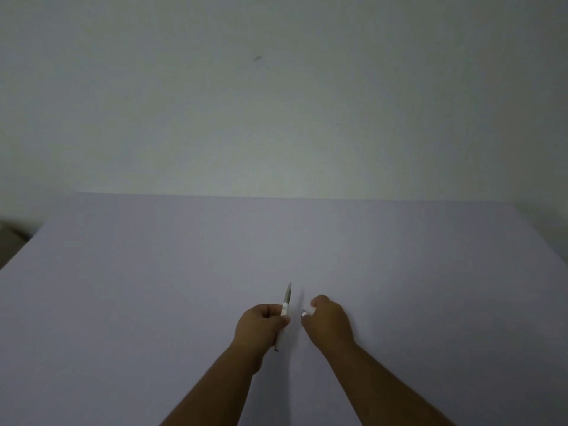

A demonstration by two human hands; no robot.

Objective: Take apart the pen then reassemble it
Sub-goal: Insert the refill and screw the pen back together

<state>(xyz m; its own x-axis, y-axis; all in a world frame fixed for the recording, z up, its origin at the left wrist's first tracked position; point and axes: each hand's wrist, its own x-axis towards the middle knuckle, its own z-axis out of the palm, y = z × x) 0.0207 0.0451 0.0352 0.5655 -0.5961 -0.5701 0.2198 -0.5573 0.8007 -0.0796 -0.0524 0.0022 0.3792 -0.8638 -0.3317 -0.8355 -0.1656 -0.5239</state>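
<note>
My left hand (261, 327) grips a white pen (285, 305) around its middle, above a pale table. The pen points away from me, its thin refill tip sticking out at the far end and its back end showing below my fist. A short gap to the right, my right hand (329, 321) pinches a small silvery piece (304, 313) between fingertips; it looks like the pen's tip cone, though it is blurred. The two hands do not touch.
The pale table (153, 302) stretches wide on both sides, meeting a plain wall (276, 103) at the back. A dark brownish object (12, 238) sits beyond the table's left edge.
</note>
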